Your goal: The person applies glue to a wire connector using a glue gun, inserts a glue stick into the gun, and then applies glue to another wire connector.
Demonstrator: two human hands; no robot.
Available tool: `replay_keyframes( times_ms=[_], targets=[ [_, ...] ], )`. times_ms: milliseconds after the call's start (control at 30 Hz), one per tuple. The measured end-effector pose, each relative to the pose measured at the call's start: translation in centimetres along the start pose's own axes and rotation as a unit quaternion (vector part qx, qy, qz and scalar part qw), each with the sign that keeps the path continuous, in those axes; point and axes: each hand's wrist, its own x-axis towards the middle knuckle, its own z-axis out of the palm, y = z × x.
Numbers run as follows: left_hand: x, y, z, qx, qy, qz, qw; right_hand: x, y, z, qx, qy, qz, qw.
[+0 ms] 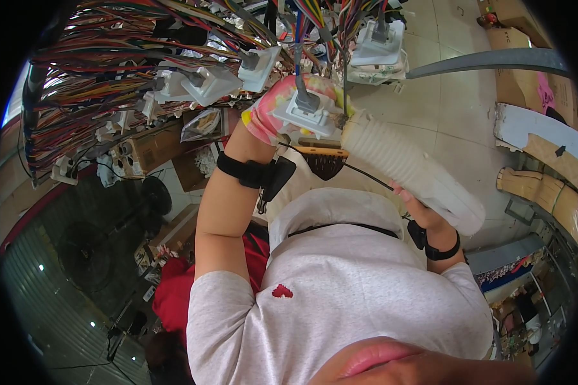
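My left hand, in a pink and yellow patterned glove, is raised behind a white plastic fixture with a grey connector and wires. The fixture hides most of its fingers. My right hand is lower and to the right, its bare fingertips pinched at the end of a thin black cord. That cord slants up left toward my gloved hand, passing a yellow-edged piece with dark strands. A long white ribbed piece, its kind unclear, slants in front and covers part of my right hand.
Dense bundles of coloured wires fill the upper left, with more white fixtures among them. Another white fixture hangs at upper right beside a curved grey bar. Cardboard boxes line the right side. A person in red is behind me.
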Motion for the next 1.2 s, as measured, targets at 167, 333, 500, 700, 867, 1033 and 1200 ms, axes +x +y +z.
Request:
replay_keyframes(
  times_ms=[167, 333, 500, 700, 867, 1033, 1200],
  targets=[
    [0.3, -0.4, 0.0, -0.053, -0.006, -0.058, 0.997, 0.2, -1.2, 0.1, -0.059, 0.007, 0.007, 0.998],
    [0.1, -0.5, 0.2, -0.037, -0.008, -0.016, 0.999, -0.1, -0.3, -0.5, -0.089, -0.024, -0.026, 0.995],
    [1.0, -1.4, -0.2, -0.003, 0.041, 0.030, 0.999, -0.2, -0.9, -0.4, -0.035, -0.014, 0.010, 0.999],
    [0.6, -1.3, -0.5, 0.223, -0.007, 0.100, 0.970, -0.2, 0.5, -1.0, 0.037, -0.039, 0.009, 0.999],
    [-0.2, -0.6, 0.5, 0.030, 0.001, -0.007, 1.000, 0.0, -0.4, -0.4, -0.021, -0.016, -0.002, 1.000],
    [0.2, -1.2, 0.2, 0.251, 0.001, 0.123, 0.960, 0.3, -1.1, -0.1, -0.027, -0.003, 0.013, 1.000],
    [0.0, -2.0, -0.6, 0.110, -0.063, -0.009, 0.992, 0.8, -2.0, -1.5, -0.085, -0.055, 0.006, 0.995]
  ],
)
